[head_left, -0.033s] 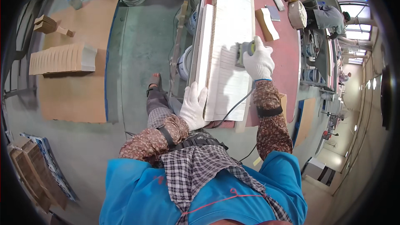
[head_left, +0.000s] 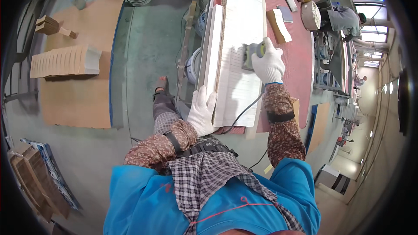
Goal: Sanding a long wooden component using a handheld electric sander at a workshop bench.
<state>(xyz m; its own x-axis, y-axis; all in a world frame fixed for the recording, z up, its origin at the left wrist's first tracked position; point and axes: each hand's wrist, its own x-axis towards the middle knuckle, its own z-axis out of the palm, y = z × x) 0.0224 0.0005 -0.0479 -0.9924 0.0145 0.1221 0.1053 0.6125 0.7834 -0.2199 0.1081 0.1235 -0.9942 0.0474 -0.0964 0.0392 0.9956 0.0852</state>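
My right hand (head_left: pixel 269 63), in a white knitted glove, is wrapped round a grey-green electric palm sander (head_left: pixel 249 56). The sander rests on a long white board (head_left: pixel 244 17) with faint grain lines, and a dark power cord (head_left: pixel 247 109) trails from it toward my body. My gloved left hand (head_left: pixel 202 112) lies with its fingers stretched out at the near end of a narrow white strip (head_left: pixel 213 45), beside the board's left edge. My palm hides part of that strip's end.
Right of the board, the red-covered bench (head_left: pixel 294 78) bears a curved wooden piece (head_left: pixel 278 26), sanding blocks (head_left: pixel 285 14) and a pale roll (head_left: pixel 310 15). A brown-topped table (head_left: pixel 78 104) at left holds a row of wooden pieces (head_left: pixel 65 62). A white bucket (head_left: pixel 193 66) stands under the bench. Another person (head_left: pixel 344 19) works far right.
My right hand has slid the sander a little to the left across the white board. My left hand stays in place.
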